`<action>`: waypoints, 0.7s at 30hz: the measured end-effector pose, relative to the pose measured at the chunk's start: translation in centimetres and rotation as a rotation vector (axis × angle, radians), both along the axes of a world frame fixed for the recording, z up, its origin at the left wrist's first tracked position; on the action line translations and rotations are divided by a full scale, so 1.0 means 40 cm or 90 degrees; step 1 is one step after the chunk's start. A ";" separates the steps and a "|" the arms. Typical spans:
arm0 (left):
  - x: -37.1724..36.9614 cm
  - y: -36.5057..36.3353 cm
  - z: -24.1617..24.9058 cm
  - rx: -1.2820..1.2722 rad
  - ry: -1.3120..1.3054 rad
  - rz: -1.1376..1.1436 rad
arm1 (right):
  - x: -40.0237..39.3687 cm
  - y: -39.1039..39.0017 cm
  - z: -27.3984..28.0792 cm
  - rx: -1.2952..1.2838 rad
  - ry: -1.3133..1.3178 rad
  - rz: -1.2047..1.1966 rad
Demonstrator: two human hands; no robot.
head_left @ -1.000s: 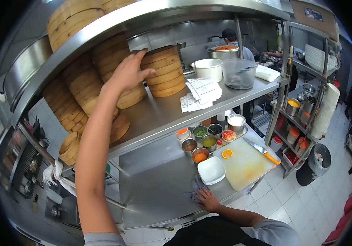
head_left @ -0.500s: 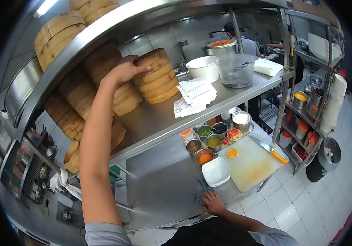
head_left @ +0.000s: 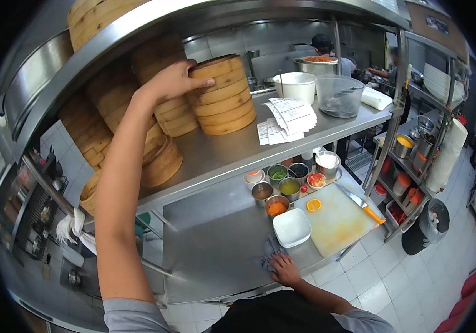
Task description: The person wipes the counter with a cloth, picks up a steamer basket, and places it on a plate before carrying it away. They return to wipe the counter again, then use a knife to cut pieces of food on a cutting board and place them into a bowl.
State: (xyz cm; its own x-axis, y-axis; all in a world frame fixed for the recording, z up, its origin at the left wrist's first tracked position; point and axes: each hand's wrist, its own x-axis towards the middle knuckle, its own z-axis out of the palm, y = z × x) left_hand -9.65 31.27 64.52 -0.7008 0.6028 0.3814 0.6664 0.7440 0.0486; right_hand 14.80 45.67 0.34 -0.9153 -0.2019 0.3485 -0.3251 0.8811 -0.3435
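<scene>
My left hand [head_left: 175, 82] reaches up to the steel shelf and grips the top of a stack of bamboo steamers [head_left: 224, 102]. Its thumb lies on the front of the upper steamer, and the other fingers are partly hidden behind. Down on the steel counter, my right hand [head_left: 285, 270] presses on a crumpled grey-blue cloth [head_left: 272, 248], fingers curled over its edge. Just beyond the cloth stands a white square bowl [head_left: 292, 228]. More bamboo steamers [head_left: 175, 115] are stacked left of my left hand.
Paper order slips [head_left: 290, 116], a white tub [head_left: 295, 89] and a clear plastic container [head_left: 339, 97] are on the shelf. Below, several metal ingredient pots [head_left: 290, 188] stand beside a cutting board [head_left: 335, 222] with a knife [head_left: 360, 203] and a cut orange [head_left: 314, 205]. Other people work behind.
The camera view has shifted and tilted slightly. My left hand keeps its place on the steamer stack, and my right hand stays on the cloth by the bowl.
</scene>
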 end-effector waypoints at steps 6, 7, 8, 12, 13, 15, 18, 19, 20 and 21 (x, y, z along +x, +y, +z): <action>0.052 -0.133 -0.045 -0.003 0.218 -0.075 | -0.003 -0.001 -0.011 -0.016 -0.006 -0.008; 0.105 -0.153 -0.038 -0.036 0.104 -0.021 | -0.006 -0.003 -0.010 -0.020 -0.018 -0.005; 0.160 -0.172 -0.040 -0.072 -0.013 0.028 | -0.012 -0.007 -0.012 -0.027 -0.020 -0.020; 0.237 -0.284 -0.154 -0.097 0.031 -0.031 | -0.005 0.003 -0.023 -0.047 -0.007 -0.011; 0.251 -0.299 -0.175 -0.111 -0.010 0.006 | -0.003 0.005 -0.022 -0.066 0.011 0.017; 0.266 -0.314 -0.217 -0.126 -0.057 0.039 | 0.000 0.004 -0.022 -0.055 0.003 0.000; 0.277 -0.352 -0.250 -0.074 -0.020 0.110 | 0.000 0.002 -0.013 -0.032 -0.001 0.012; 0.278 -0.364 -0.253 -0.079 0.029 0.076 | -0.002 -0.001 -0.011 -0.025 -0.005 0.009; 0.280 -0.373 -0.256 -0.083 0.078 0.040 | -0.005 -0.003 -0.010 -0.020 -0.007 0.014; 0.292 -0.377 -0.251 -0.079 0.074 0.044 | -0.005 -0.002 -0.010 -0.023 -0.002 0.011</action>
State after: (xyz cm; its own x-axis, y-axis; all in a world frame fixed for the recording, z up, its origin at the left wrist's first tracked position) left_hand 2.01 16.18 54.47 -0.6972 0.6026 0.3883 0.6095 0.7834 -0.1213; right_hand 14.61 45.59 -0.07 -0.9130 -0.2052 0.3526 -0.3392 0.8622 -0.3763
